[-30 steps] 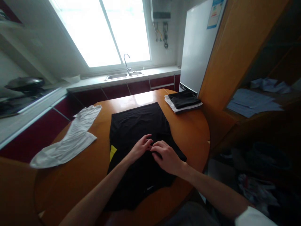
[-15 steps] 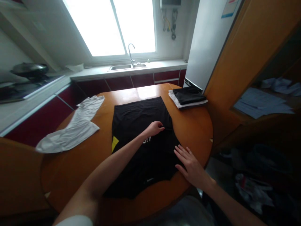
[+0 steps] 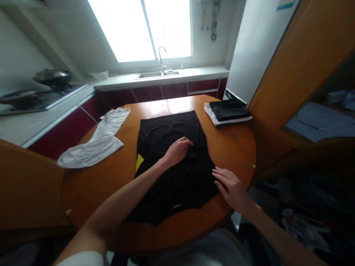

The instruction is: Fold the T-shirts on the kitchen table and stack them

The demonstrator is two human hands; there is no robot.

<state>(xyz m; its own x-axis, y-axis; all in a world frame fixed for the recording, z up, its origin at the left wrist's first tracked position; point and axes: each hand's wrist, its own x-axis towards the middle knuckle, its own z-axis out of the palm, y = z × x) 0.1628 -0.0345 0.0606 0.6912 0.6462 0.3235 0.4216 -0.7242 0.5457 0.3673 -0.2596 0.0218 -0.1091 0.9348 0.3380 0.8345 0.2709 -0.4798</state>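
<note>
A black T-shirt (image 3: 169, 129) lies spread flat on the wooden table, with a yellow patch on its left side and a small white mark near the end closest to me. My left hand (image 3: 178, 150) reaches over its middle, thumb and fingertips pinched on the cloth, where a small crease shows. At the shirt's right edge, my right hand (image 3: 230, 184) has its fingers stretched out, fingertips touching the sleeve area. The left forearm hides part of the shirt's left half.
A crumpled white garment (image 3: 101, 142) hangs partly over the left edge of the round table (image 3: 235, 147). Folded dark and white clothes (image 3: 229, 111) are stacked at the far right. Beyond stand a counter with a sink (image 3: 149, 75), a stove with a wok (image 3: 52, 78), and a fridge (image 3: 246, 48).
The view has shifted slightly, so the scene sits farther right. My left hand now covers the white print on the shirt. My right hand's fingers are closer together and nearer the shirt's edge.
</note>
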